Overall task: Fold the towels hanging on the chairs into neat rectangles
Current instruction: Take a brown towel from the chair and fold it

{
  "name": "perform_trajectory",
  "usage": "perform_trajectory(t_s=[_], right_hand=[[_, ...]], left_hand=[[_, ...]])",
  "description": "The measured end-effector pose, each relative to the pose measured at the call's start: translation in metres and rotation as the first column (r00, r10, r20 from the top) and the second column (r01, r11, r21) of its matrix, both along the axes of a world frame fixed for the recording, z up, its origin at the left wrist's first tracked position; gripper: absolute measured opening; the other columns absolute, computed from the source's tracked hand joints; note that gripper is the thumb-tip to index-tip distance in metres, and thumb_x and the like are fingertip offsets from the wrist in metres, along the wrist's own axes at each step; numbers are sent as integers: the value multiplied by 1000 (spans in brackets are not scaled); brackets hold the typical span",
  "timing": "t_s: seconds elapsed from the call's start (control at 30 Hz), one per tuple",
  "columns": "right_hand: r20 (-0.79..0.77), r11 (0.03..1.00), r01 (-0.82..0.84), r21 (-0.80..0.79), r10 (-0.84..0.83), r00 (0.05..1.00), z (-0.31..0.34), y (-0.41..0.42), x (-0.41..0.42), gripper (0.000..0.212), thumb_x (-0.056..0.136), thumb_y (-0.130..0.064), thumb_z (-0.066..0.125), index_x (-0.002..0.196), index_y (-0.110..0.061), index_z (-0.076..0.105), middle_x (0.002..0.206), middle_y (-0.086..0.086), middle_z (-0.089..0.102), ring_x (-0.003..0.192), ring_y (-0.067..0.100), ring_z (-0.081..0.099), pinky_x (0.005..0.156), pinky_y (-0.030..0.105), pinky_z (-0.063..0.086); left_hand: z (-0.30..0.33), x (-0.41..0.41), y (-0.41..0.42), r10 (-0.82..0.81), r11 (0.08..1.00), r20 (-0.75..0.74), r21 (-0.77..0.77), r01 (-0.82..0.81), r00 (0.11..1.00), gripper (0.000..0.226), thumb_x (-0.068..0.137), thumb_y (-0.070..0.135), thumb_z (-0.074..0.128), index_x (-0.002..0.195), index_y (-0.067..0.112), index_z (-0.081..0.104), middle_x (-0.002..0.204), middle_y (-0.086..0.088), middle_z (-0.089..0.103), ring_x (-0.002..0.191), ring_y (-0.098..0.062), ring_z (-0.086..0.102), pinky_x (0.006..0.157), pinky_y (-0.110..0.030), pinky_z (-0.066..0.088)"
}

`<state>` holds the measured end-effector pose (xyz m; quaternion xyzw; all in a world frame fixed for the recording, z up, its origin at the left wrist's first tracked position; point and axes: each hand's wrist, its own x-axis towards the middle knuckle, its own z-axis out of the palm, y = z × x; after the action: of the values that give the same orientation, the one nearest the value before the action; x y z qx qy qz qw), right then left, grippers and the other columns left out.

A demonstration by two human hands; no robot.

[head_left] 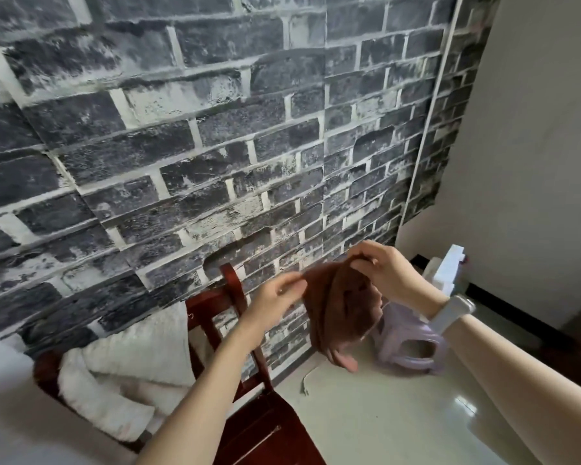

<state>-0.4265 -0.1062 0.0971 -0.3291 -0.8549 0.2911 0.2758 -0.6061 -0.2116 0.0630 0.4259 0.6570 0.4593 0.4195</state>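
Observation:
A small brown towel [341,308] hangs in the air in front of the brick wall, bunched and drooping. My right hand [381,268] pinches its top edge on the right side. My left hand [277,298] pinches the top edge at the left, fingers curled on the cloth. Below and to the left stands a dark red wooden chair [230,298]. A fluffy white towel [128,360] is draped over the chair's back and seat.
A pale purple plastic stool [408,344] lies on the light floor by the wall, behind the brown towel. A white object [448,268] stands in the corner at right. The brick-patterned wall [215,129] fills the view ahead.

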Motion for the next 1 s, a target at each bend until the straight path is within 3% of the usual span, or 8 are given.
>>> perform_trajectory(t_s=[0.1,0.27,0.37,0.5,0.6,0.7,0.87,1.0], right_hand=[[-26,998,-46,32,47,999,6,-4,-15,13,86,-2,55,93,-7,65,89,-3,59,84,13,54,72,4,37],[-26,998,-64,29,65,998,-9,0,-15,15,84,-2,60,94,-8,70,93,0,51,91,18,51,85,26,40],[-57,999,-36,2,36,998,-23,3,0,20,82,-1,63,94,-13,72,86,-9,47,84,12,49,82,23,39],[-130,996,-73,-46,66,989,-24,-1,9,22,81,-2,64,95,-17,72,80,-8,47,79,-3,47,74,10,37],[-182,993,-32,-111,12,983,-24,0,18,20,82,-4,63,96,-14,72,82,3,56,76,5,51,75,16,45],[-102,978,82,-190,-103,989,-41,6,36,17,84,-3,61,97,-8,71,90,6,71,74,6,61,81,26,53],[-30,883,253,-395,-288,957,-74,10,67,18,83,6,58,99,4,66,88,16,66,59,-1,60,66,8,47],[-140,646,228,-729,-466,874,-94,3,61,14,87,-1,54,90,-7,66,90,8,65,85,18,58,86,32,50]], left_hand=[[-10,19,-5,21,998,111,63,-28,994,13,85,24,62,97,29,64,101,7,67,99,-13,63,89,-30,51],[-6,24,9,262,964,118,20,-266,958,18,92,11,50,85,11,66,80,1,66,79,-16,64,82,-30,49],[-19,21,12,209,972,9,-114,-207,978,20,94,20,48,80,19,63,89,-2,68,84,-19,65,77,-30,48],[-43,42,9,202,935,299,-344,-93,933,27,89,33,56,70,15,55,51,5,58,40,-8,53,42,-18,41],[-48,51,12,258,942,314,-291,-166,914,27,90,26,56,66,14,55,52,2,57,45,-10,54,41,-15,40],[-42,40,25,286,954,124,-126,-271,950,20,91,22,54,75,13,62,79,-8,63,78,-22,57,69,-27,44],[-15,26,28,276,961,-194,82,-265,941,20,92,14,51,105,6,63,96,-5,64,90,-16,58,83,-27,45],[-3,34,25,153,976,-415,205,-72,897,18,91,10,51,102,3,64,92,-1,64,89,-14,60,85,-23,47]])
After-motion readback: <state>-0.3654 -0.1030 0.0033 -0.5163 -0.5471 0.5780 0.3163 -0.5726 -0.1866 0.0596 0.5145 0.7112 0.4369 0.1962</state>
